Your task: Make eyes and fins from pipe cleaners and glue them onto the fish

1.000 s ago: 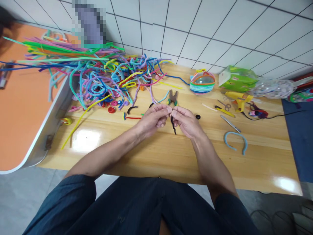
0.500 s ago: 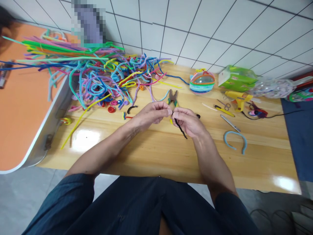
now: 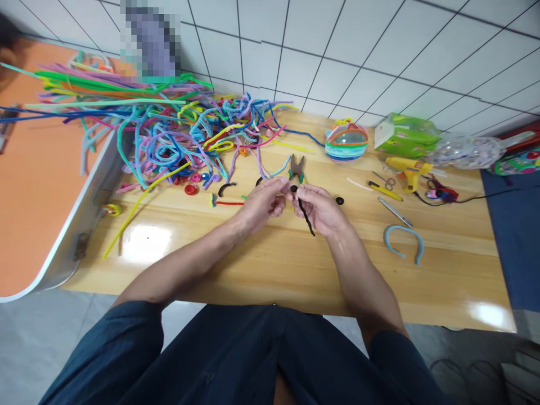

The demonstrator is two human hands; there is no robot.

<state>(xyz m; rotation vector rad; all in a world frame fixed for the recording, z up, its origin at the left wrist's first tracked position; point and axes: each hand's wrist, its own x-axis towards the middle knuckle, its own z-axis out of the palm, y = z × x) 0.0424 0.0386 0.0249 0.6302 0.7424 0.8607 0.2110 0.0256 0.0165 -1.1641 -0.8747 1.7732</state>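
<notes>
A black pipe cleaner [image 3: 307,216] hangs from the fingers of my right hand [image 3: 320,207], its tail pointing down toward me. Its upper end forms a small round coil [image 3: 294,189] between my two hands. My left hand [image 3: 266,203] is closed, with thumb and forefinger pinching at the coil's left side. Just beyond my fingertips lie pliers [image 3: 297,166] with green and yellow handles, jaws spread and pointing away; my hands partly cover the handles. Right of my right hand lies a separate black coil [image 3: 340,200]. A short curved black piece [image 3: 226,189] rests to the left.
A large tangle of coloured pipe cleaners [image 3: 169,140] fills the back left. On the right are a striped rainbow object [image 3: 346,143], a yellow glue gun [image 3: 409,171], a yellow cutter [image 3: 385,191], a silver pen-like tool [image 3: 395,211] and a blue curved pipe cleaner [image 3: 404,229].
The black coil now shows between my fingertips, where it was hidden before. My left hand has turned and lowered a little, and the hanging tail has shifted slightly left.
</notes>
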